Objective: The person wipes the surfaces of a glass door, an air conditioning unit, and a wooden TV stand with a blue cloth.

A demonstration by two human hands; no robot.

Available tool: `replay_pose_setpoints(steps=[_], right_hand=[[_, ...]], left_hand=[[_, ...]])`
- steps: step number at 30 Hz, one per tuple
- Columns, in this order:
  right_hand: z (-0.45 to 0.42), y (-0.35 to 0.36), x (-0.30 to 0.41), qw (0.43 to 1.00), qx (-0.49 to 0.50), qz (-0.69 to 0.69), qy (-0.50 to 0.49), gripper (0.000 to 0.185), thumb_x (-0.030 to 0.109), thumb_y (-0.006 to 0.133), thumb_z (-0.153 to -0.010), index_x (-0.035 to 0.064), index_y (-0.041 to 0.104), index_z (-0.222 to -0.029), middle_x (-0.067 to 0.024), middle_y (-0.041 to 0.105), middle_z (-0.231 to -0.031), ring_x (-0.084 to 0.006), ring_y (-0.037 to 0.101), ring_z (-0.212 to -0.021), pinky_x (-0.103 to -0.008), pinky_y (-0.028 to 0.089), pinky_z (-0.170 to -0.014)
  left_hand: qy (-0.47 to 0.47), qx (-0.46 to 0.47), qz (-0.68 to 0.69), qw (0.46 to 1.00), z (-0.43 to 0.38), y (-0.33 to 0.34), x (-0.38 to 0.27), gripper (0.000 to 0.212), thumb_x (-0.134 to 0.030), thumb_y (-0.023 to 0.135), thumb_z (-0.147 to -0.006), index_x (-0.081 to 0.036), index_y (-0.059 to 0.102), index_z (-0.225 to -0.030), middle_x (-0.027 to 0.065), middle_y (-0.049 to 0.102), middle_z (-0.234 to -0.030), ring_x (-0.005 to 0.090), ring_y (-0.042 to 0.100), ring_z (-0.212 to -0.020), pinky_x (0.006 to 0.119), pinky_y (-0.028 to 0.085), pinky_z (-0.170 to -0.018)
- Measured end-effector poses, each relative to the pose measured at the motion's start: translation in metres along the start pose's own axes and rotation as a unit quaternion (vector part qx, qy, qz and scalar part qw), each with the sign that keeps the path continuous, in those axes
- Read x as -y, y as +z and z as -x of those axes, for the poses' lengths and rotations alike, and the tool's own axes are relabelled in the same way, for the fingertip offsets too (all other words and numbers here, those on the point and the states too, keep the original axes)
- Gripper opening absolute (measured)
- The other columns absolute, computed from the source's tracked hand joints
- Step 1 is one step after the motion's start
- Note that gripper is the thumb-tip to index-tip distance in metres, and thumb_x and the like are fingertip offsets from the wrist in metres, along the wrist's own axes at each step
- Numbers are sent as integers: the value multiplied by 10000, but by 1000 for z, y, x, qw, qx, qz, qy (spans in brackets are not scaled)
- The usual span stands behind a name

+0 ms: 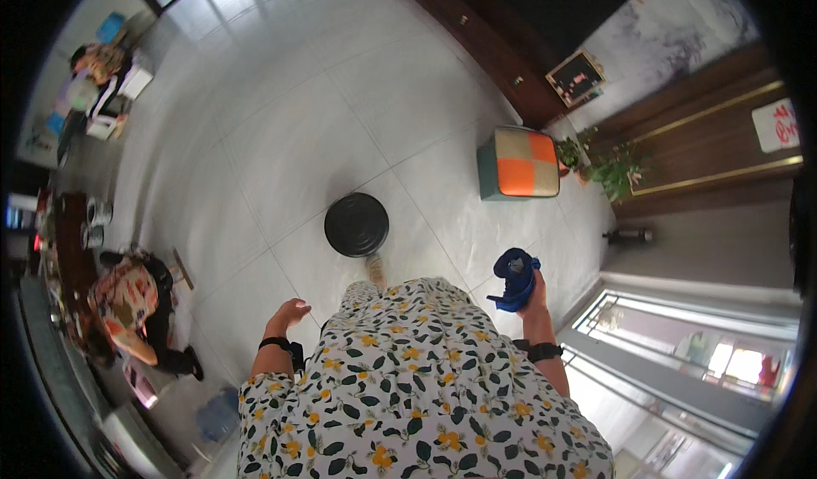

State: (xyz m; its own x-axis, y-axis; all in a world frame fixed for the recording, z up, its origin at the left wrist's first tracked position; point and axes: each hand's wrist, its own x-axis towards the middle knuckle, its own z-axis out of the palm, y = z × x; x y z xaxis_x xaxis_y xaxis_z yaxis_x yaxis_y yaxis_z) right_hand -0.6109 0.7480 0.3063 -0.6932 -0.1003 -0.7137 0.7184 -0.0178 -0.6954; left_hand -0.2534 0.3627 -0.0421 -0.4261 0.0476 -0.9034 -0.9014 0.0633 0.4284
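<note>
My right hand [537,297] is closed around a bundle of blue cloth [516,281] with something whitish in its opening; what that is I cannot tell. Out to the left, my left hand [292,313] hangs over the floor with its fingers loosely bent and apart, holding nothing. Both wrists wear black bands. Ahead of my foot lies a round black disc-like object [357,225] on the grey tiled floor.
An orange and beige cube stool [527,162] stands right, beside potted plants [613,172] and a dark wooden cabinet [472,25]. A glazed door [676,351] is at lower right. One person [137,306] sits at left; another [102,73] sits farther off.
</note>
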Motion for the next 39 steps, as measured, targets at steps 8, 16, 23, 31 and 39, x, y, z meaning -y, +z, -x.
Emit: replay_pose_setpoints(steps=[8, 16, 23, 31, 39], right_hand=[[0, 10, -5, 996, -88, -19, 12, 446, 498, 487, -880, 111, 613, -1062, -92, 657, -822, -241, 635, -683, -389, 545, -610], [1, -37, 24, 994, -83, -69, 0, 438, 489, 473, -895, 122, 613, -1088, -69, 660, -825, -229, 634, -694, -380, 541, -615], [-30, -30, 72, 998, 7, 16, 66, 415, 428, 460, -933, 99, 598, -1146, -73, 667, -825, -226, 643, -668, -355, 542, -575], [-269, 104, 273, 977, 153, 131, 69, 350, 263, 517, -950, 8, 597, -1176, -107, 685, -1019, -220, 690, -842, -350, 574, -726], [-247, 182, 253, 882, 326, 339, 34, 594, 308, 614, -896, 57, 392, -1386, -76, 524, -1261, -214, 562, -1059, -347, 526, -795]], left_hand=[[1, -1, 25, 1000, -3, -6, -12, 551, -388, 626, -903, -42, 507, -1315, 171, 621, -1205, 292, 591, -1119, 409, 478, -906], [43, 68, -93, 992, 15, 10, -105, 626, -487, 628, -855, -72, 524, -1312, 178, 581, -1276, 312, 555, -1178, 401, 446, -972], [118, 121, -59, 984, -15, 18, -195, 666, -477, 612, -879, -9, 481, -1335, 190, 554, -1310, 306, 545, -1194, 375, 432, -994], [288, 144, 68, 944, -3, -10, -638, 647, -344, 599, -934, -198, 249, -1457, 141, 444, -1373, 274, 528, -1183, 465, 502, -895], [221, 189, 456, 841, -24, -25, -639, 330, -112, 643, -866, -33, 562, -1176, 91, 642, -1106, 242, 651, -981, 395, 552, -837]])
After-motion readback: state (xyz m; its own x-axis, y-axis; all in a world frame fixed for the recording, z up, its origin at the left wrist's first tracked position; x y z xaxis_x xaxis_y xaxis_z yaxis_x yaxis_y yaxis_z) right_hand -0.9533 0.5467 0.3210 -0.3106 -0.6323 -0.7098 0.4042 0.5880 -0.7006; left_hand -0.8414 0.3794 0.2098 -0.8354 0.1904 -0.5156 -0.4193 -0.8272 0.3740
